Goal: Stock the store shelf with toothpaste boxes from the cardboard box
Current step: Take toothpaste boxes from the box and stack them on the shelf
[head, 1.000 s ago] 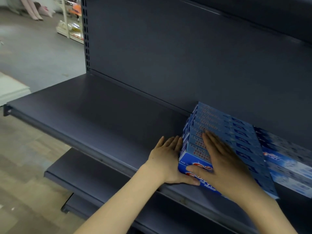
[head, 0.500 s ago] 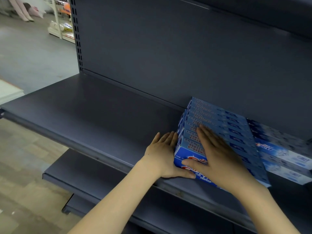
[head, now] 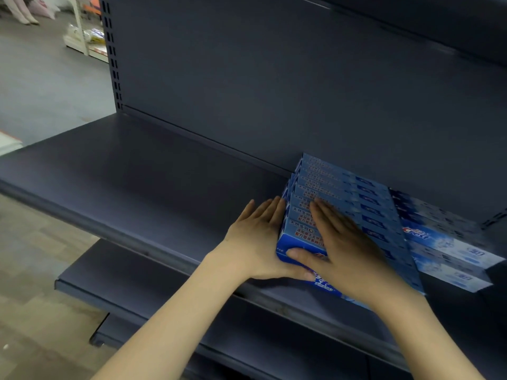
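Observation:
A row of several blue toothpaste boxes (head: 345,193) stands on edge on the dark grey shelf (head: 137,176), running from its front edge toward the back panel. My left hand (head: 258,239) presses flat against the row's left ends, thumb along the front box's lower edge. My right hand (head: 343,242) lies flat on top of the row, thumb on the front face. Further toothpaste boxes (head: 450,242) lie stacked to the right. The cardboard box is out of view.
The shelf's left half is bare metal up to the perforated upright (head: 111,50). A lower shelf (head: 131,272) juts out below. Wood-look floor (head: 33,270) lies at left, with a distant display rack (head: 82,31) at the top left.
Both hands have stayed flat on the row of boxes; the left hand has nudged slightly right against the ends. The view has shifted a little.

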Demonstrator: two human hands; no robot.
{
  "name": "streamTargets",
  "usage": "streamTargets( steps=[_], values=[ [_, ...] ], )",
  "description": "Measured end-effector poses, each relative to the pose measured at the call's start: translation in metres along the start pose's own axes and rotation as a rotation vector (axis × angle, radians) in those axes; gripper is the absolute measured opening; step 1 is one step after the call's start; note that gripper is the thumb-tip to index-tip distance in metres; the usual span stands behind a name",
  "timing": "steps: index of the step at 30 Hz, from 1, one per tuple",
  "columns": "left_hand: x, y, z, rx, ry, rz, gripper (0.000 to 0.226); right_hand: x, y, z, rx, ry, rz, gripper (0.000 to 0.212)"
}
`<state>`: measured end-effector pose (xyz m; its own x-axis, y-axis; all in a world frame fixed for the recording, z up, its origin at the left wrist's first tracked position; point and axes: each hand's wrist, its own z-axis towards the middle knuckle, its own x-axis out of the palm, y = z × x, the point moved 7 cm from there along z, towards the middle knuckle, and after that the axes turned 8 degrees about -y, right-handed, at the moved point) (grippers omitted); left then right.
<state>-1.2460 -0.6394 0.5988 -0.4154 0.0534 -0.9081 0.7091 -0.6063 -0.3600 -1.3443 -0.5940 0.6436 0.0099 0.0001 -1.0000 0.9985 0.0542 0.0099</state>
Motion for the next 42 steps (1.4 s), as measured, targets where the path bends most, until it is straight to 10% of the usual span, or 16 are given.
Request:
streamTargets(
  steps=[36,42],
  values=[
    [0.011,-0.005,0.002,0.062,0.041,-0.215,0.104,0.003,-0.006,-0.002,-0.015,-0.007,0.047,0.093],
    [-0.011,-0.011,-0.001,-0.012,0.062,-0.075,0.137,-0.006,-0.014,-0.013,0.009,-0.020,0.082,0.110]
  ],
)
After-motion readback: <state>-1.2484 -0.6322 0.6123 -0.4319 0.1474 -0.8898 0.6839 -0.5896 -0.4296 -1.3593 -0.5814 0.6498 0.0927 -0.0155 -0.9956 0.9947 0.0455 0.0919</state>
